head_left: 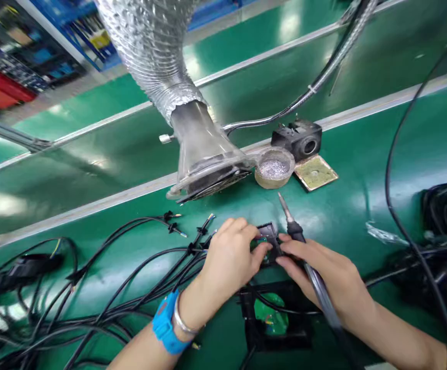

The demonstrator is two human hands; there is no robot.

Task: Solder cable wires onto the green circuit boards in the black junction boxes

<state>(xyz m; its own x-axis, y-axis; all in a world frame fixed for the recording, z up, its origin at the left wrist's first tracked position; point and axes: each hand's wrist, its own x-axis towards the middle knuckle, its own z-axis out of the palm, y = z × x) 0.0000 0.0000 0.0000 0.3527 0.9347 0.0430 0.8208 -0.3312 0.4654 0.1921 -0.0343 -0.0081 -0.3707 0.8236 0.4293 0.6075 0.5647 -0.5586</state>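
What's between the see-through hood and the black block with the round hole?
A round cup of silvery stuff sits between hood and block in the head view.

Right grip (333,277): soldering iron (318,285) (tilted).

The case (268,231) is small, black and boxy, its open side up, showing a dark recess with a bit of green inside. It sits slightly skewed, gripped between the left hand (233,252) and the right hand (331,272), which partly hide it. The iron (317,281) has a slim metal tip, a black collar and a long grey handle. It slants through the right hand, its bare tip pointing away past the case's far edge.
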